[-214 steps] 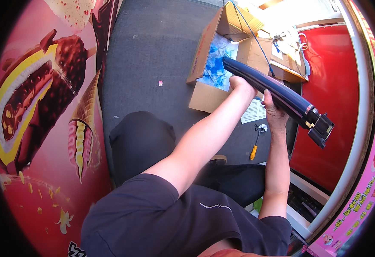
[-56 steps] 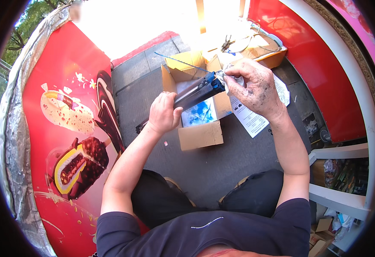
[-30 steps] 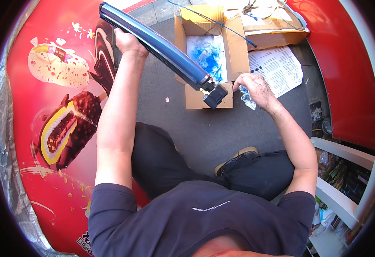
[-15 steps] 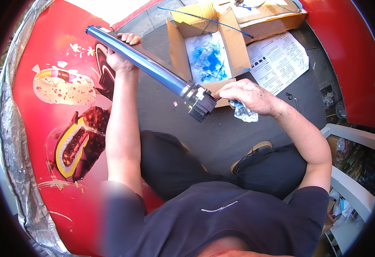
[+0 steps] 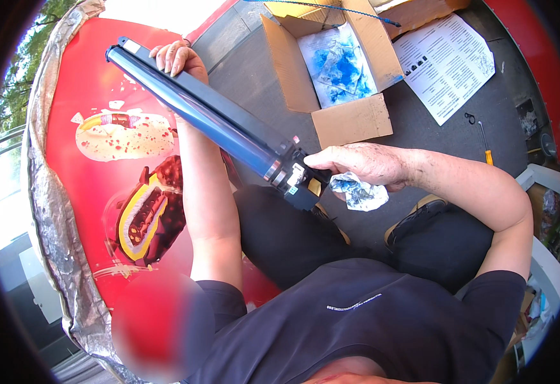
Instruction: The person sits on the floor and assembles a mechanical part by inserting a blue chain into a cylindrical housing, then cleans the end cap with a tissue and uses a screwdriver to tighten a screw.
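Note:
A long printer drum unit (image 5: 193,121) with a shiny blue roller and black housing slants in front of me, its far end up to the left. Near that end, my left hand (image 5: 180,61) is closed round the housing. My right hand (image 5: 373,161) is at the black near end, fingertips touching or almost touching it. Bunched under its fingers is a crumpled white wipe (image 5: 363,194) with blue and dark stains. Dark smudges mark the right hand and wrist. The right fingertips are partly hidden.
Beyond the drum unit, an open cardboard box (image 5: 351,120) holds blue-stained white paper (image 5: 336,67). To its right lie a printed sheet (image 5: 449,70) and a yellow-handled screwdriver (image 5: 488,155). A red panel with food pictures (image 5: 68,211) stands at the left.
The drum unit has come closer to my body and turned, so more of its black housing shows. My right hand has moved with its near end, still holding the wipe. The view has shifted.

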Demonstrator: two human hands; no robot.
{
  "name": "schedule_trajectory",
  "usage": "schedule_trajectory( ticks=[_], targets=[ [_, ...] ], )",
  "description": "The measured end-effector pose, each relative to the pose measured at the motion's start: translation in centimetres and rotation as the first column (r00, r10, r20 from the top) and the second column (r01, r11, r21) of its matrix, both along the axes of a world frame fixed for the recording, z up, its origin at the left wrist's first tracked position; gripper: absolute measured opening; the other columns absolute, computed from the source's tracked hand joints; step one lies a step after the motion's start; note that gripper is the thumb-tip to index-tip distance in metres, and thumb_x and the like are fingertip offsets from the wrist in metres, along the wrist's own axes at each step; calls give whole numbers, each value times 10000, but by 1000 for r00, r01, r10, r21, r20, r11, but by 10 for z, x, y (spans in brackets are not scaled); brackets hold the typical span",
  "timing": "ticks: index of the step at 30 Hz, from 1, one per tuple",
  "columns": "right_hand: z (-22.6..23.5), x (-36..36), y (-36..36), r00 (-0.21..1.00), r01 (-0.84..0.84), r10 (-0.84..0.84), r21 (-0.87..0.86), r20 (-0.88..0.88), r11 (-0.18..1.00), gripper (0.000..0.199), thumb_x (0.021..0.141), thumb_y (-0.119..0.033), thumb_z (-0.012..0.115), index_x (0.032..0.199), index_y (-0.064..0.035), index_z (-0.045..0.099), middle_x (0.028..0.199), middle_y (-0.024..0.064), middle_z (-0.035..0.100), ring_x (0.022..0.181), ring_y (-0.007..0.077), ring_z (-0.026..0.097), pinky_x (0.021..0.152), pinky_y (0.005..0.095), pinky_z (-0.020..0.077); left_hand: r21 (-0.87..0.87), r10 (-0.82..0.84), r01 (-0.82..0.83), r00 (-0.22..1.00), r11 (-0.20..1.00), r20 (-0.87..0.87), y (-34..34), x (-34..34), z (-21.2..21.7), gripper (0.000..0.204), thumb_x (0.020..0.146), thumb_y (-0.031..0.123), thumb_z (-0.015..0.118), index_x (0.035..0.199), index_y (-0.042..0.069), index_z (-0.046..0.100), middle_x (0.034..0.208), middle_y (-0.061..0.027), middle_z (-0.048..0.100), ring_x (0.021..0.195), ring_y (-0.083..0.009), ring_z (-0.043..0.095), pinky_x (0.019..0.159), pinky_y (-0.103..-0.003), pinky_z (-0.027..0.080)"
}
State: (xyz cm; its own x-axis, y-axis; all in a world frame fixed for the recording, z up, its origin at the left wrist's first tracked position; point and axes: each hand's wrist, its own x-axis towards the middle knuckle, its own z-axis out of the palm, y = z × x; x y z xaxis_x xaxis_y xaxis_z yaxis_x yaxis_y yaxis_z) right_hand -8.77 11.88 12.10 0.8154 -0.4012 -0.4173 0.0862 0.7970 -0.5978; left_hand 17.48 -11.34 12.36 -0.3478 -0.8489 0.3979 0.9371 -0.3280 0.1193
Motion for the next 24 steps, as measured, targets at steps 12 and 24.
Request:
schedule_trajectory(
  ticks=[12,24],
  targets=[
    [-24,4,5,980,108,-75,-181,183,977,511,1071,-413,435,1404,-34,512,1339,122,579,1220,178,574,1005,317,455,-40,-42,40,998,998,-38,-6,8,1,165,989,154,573,916,13,617,673,-44,561,600,-170,539,532,-256,501],
    [-18,18,8,996,21,-18,-30,83,999,506,1053,-469,371,1300,-95,606,1100,77,651,975,107,590,874,285,469,-142,-64,54,996,988,-68,0,6,14,209,1005,177,565,931,-9,627,697,-63,578,631,-182,586,560,-274,552]
  ],
)
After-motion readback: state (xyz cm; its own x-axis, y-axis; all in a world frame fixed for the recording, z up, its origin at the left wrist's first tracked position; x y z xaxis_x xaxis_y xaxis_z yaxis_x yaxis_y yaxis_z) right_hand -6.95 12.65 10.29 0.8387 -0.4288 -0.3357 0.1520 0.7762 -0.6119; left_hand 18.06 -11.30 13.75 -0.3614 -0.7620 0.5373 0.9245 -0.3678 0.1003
